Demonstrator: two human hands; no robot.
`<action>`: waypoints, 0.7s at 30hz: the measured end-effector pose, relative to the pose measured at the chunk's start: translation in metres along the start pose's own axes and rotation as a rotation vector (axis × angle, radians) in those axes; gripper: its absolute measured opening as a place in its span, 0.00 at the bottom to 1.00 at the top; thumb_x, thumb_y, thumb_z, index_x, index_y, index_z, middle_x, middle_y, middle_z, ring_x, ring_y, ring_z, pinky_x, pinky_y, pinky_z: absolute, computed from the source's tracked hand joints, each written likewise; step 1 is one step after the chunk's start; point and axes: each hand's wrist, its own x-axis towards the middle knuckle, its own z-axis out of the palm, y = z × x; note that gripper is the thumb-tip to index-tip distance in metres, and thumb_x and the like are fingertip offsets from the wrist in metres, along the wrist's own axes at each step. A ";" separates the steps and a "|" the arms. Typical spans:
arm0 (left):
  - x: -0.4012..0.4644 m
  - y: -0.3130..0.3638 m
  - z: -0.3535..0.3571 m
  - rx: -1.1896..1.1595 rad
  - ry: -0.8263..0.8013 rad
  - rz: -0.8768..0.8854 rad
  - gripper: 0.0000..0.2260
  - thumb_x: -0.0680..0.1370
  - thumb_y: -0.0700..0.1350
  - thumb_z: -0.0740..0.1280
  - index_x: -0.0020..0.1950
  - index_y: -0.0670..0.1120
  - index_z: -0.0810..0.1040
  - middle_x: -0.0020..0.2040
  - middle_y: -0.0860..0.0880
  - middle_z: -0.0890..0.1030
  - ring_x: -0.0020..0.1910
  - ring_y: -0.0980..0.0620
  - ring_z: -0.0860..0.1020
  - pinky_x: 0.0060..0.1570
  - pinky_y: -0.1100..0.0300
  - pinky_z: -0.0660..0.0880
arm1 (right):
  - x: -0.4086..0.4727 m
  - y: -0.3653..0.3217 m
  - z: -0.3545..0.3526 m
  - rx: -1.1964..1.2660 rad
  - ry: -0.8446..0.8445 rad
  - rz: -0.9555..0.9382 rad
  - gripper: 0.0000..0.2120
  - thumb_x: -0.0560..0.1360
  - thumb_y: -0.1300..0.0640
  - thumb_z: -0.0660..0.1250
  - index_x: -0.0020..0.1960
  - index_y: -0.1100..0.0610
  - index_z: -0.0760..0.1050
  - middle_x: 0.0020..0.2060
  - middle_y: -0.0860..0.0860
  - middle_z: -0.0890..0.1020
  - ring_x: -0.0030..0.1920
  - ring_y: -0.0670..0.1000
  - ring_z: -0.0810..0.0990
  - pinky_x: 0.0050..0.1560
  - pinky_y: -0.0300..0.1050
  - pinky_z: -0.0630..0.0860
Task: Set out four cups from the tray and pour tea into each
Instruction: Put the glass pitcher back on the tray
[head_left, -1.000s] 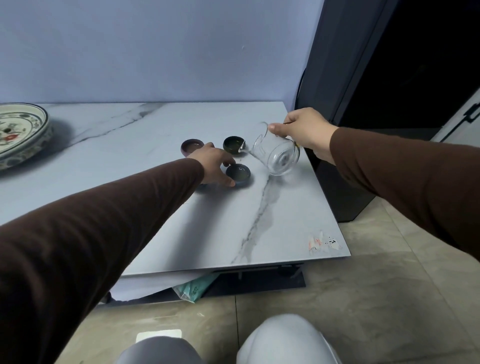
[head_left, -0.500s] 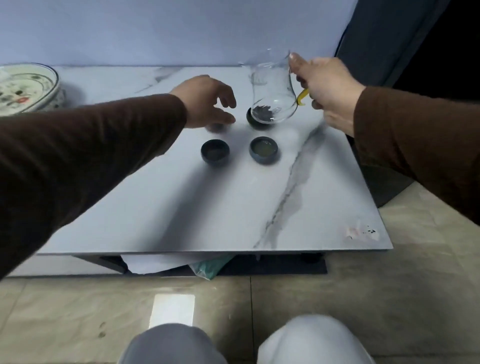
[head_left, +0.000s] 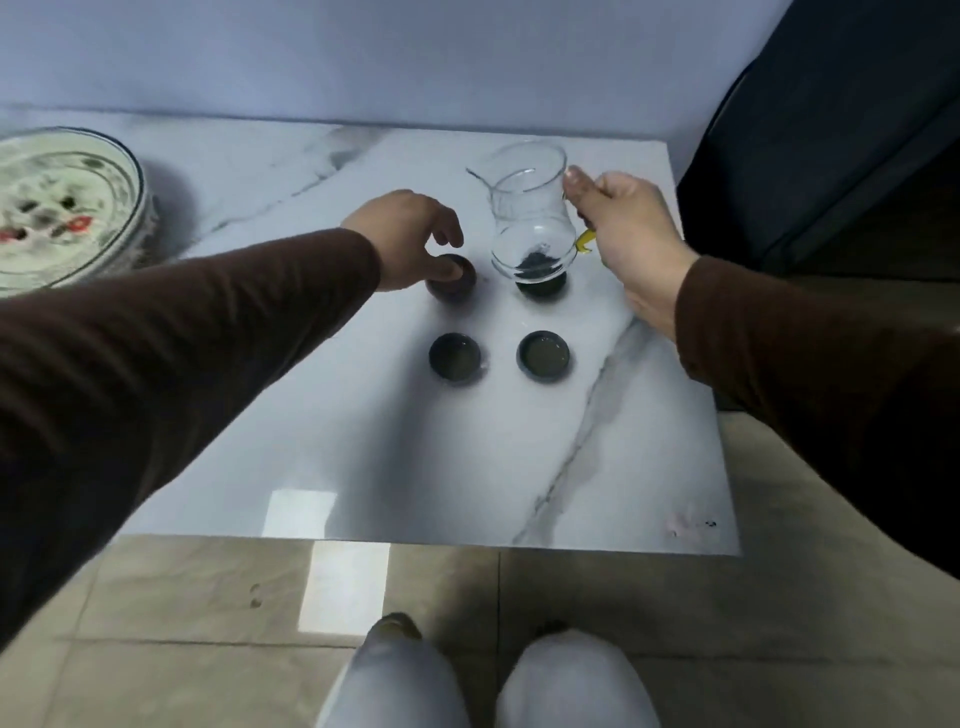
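Gripping the glass pitcher (head_left: 530, 218) by its handle, your right hand (head_left: 631, 244) holds it upright above the far right cup (head_left: 543, 285), whose dark body shows just under the pitcher's base; whether the glass touches that cup cannot be told. The pitcher looks nearly empty, with only a dark residue at its bottom, and its spout points toward your left. Your left hand (head_left: 410, 236) reaches over the far left cup (head_left: 452, 283), thumb laid on its rim and the other fingers curled loosely above it, not closed around it. Nearer to you on the desk (head_left: 363, 441), the near left cup (head_left: 455, 357) and the near right cup (head_left: 543, 356) stand side by side, apart from both hands, each showing liquid inside. The four cups make a rough square on the marble top. Well off to your left, a patterned bowl (head_left: 62, 208) sits at the desk's edge of view. Your knees show below the desk's near edge.
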 end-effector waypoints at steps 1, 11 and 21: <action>-0.005 0.002 -0.010 -0.010 -0.017 -0.019 0.15 0.73 0.53 0.70 0.58 0.52 0.78 0.56 0.52 0.80 0.54 0.49 0.75 0.54 0.52 0.73 | -0.005 -0.008 -0.001 -0.008 0.003 0.025 0.21 0.78 0.43 0.65 0.33 0.52 0.63 0.30 0.49 0.64 0.29 0.47 0.61 0.29 0.41 0.59; -0.101 0.006 -0.131 -0.073 -0.102 -0.185 0.18 0.73 0.55 0.70 0.62 0.52 0.77 0.58 0.52 0.79 0.60 0.48 0.72 0.57 0.52 0.72 | -0.082 -0.131 0.015 -0.094 -0.058 0.133 0.22 0.77 0.43 0.65 0.32 0.51 0.61 0.26 0.45 0.63 0.30 0.47 0.60 0.34 0.45 0.59; -0.171 -0.097 -0.210 -0.049 -0.129 -0.153 0.19 0.73 0.55 0.70 0.63 0.52 0.76 0.58 0.51 0.80 0.62 0.47 0.72 0.56 0.52 0.72 | -0.134 -0.210 0.112 -0.100 -0.055 0.195 0.19 0.76 0.40 0.64 0.36 0.53 0.66 0.29 0.48 0.67 0.31 0.48 0.63 0.35 0.45 0.61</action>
